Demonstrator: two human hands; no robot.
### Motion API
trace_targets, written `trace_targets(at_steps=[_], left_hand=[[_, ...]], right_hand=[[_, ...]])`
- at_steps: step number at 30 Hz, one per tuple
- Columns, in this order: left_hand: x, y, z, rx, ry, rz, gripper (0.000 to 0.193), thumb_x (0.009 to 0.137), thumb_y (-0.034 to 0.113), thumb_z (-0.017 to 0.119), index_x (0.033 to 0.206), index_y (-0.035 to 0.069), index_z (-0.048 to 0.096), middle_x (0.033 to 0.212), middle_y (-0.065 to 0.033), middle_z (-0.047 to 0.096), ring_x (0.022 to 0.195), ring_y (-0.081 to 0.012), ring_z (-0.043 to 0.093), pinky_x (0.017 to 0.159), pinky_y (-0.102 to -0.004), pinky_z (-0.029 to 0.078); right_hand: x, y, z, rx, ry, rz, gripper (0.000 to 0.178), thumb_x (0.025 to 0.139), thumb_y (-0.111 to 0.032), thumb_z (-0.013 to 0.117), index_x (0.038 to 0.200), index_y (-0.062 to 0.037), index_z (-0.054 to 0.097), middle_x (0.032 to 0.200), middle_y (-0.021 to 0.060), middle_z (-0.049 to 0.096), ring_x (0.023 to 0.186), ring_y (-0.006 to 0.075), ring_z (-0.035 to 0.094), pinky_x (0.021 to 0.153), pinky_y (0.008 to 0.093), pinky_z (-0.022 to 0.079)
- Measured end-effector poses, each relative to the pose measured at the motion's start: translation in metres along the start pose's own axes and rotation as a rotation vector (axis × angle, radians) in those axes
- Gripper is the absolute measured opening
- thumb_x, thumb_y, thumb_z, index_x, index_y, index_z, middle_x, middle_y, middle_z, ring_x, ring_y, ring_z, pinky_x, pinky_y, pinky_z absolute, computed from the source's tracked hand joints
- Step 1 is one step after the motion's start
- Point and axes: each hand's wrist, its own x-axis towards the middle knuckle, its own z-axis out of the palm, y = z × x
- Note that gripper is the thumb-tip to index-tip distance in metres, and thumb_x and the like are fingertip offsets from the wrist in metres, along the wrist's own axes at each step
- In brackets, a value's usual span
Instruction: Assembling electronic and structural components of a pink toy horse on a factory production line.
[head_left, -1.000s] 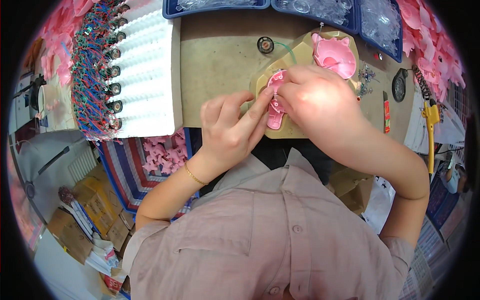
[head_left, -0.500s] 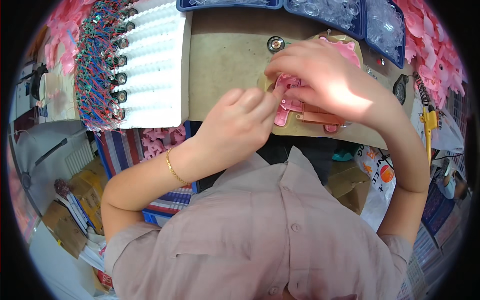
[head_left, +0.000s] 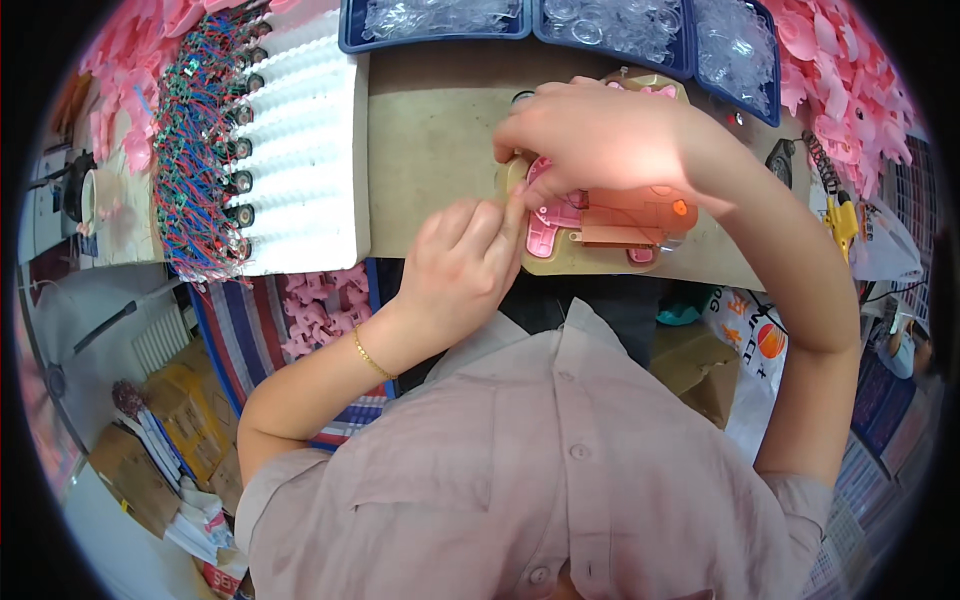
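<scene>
A pink plastic toy shell [head_left: 541, 238] lies with its hollow side up in a tan holder [head_left: 560, 266] near the table's front edge. An orange box-shaped part [head_left: 630, 213] sits at its right side, with a thin dark wire across it. My left hand [head_left: 462, 255] is closed, thumb and forefinger pinched together at the shell's left edge. From above, my right hand [head_left: 605, 135] curves over the shell, its fingers bent and its thumb down beside the left fingertips. Whatever the fingertips hold is too small or hidden. A second pink part [head_left: 657, 91] shows partly behind my right hand.
White corrugated foam [head_left: 310, 150] at the left bears a row of small round speakers with tangled wires [head_left: 200, 170]. Blue trays [head_left: 690, 60] of clear plastic parts stand along the back. Pink pieces [head_left: 840, 90] pile up at the far right, above a yellow-handled tool [head_left: 842, 228].
The whole view has shifted slightly. My right hand now covers most of the round black part behind it, and more of the orange part shows. Both hands stay at the shell's left end.
</scene>
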Motion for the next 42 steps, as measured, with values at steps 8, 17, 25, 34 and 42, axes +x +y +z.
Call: trace_targets(at_steps=[8, 17, 25, 34, 42], left_hand=[[0.010, 0.002, -0.013, -0.053, -0.084, -0.019, 0.041, 0.078, 0.010, 0.067, 0.117, -0.001, 0.062, 0.088, -0.0066, 0.055, 0.081, -0.0224, 0.055, 0.069, -0.0339, 0.043], [0.085, 0.000, -0.027, -0.356, -0.094, -0.098, 0.016, 0.078, 0.011, 0.069, 0.094, 0.008, 0.067, 0.092, -0.0074, 0.060, 0.080, -0.0251, 0.055, 0.071, -0.0387, 0.043], [0.092, 0.000, 0.011, -0.658, -0.116, -0.338, 0.014, 0.081, 0.011, 0.069, 0.087, 0.002, 0.060, 0.081, -0.0086, 0.063, 0.073, -0.0230, 0.059, 0.069, -0.0348, 0.047], [0.091, 0.005, 0.015, -0.711, -0.018, -0.444, 0.015, 0.081, 0.009, 0.070, 0.086, 0.001, 0.059, 0.073, -0.0076, 0.064, 0.070, -0.0177, 0.063, 0.066, -0.0300, 0.048], [0.106, 0.000, 0.016, -0.475, -0.030, -0.413, 0.022, 0.079, 0.022, 0.067, 0.088, 0.002, 0.064, 0.073, -0.0089, 0.060, 0.072, -0.0270, 0.056, 0.071, -0.0392, 0.044]], right_hand=[[-0.010, 0.013, 0.021, 0.080, 0.265, -0.047, 0.035, 0.076, -0.031, 0.070, 0.100, -0.0049, 0.065, 0.095, 0.0100, 0.065, 0.096, 0.0288, 0.060, 0.087, 0.0383, 0.043], [-0.122, 0.023, 0.057, 0.473, 0.700, 0.127, 0.014, 0.080, -0.010, 0.067, 0.088, -0.0012, 0.060, 0.089, 0.0097, 0.059, 0.081, 0.0256, 0.059, 0.071, 0.0329, 0.047], [-0.132, -0.031, 0.096, 0.421, 0.919, 0.101, 0.011, 0.080, -0.009, 0.068, 0.081, -0.0019, 0.059, 0.089, 0.0112, 0.057, 0.080, 0.0264, 0.058, 0.069, 0.0352, 0.047], [-0.083, 0.002, 0.050, 0.854, 1.191, 0.185, 0.016, 0.087, -0.009, 0.066, 0.099, 0.0018, 0.062, 0.089, 0.0027, 0.063, 0.077, 0.0062, 0.057, 0.067, 0.0225, 0.047], [-0.064, 0.023, 0.068, 0.323, 1.343, -0.161, 0.006, 0.081, 0.005, 0.057, 0.085, 0.0001, 0.056, 0.081, 0.0047, 0.058, 0.070, 0.0109, 0.055, 0.064, 0.0243, 0.046]])
